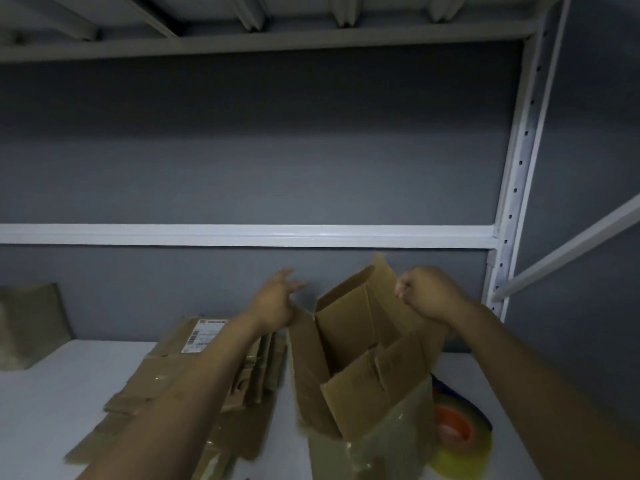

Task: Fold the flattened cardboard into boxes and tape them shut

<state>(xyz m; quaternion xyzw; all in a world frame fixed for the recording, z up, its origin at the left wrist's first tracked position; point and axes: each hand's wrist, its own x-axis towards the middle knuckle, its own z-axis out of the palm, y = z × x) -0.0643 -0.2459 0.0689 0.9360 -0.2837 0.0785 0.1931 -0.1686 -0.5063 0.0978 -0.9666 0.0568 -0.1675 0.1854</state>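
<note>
Roughly centred on the white shelf (52,393), a half-opened cardboard box (367,375) sits upright just right of a pile of flattened cardboard (180,375), a tape roll (457,427) by its right wall. It looks light, stiff but easily creased, and best held at the flap edges. The right hand (426,292) grips the far flap, and the left hand (277,299) is spread open by the left flap.

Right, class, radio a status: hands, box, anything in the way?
Left hand open, beside box. Right hand grips its far flap. Box opened out, top open. Tape roll at its right, nothing blocking.
</note>
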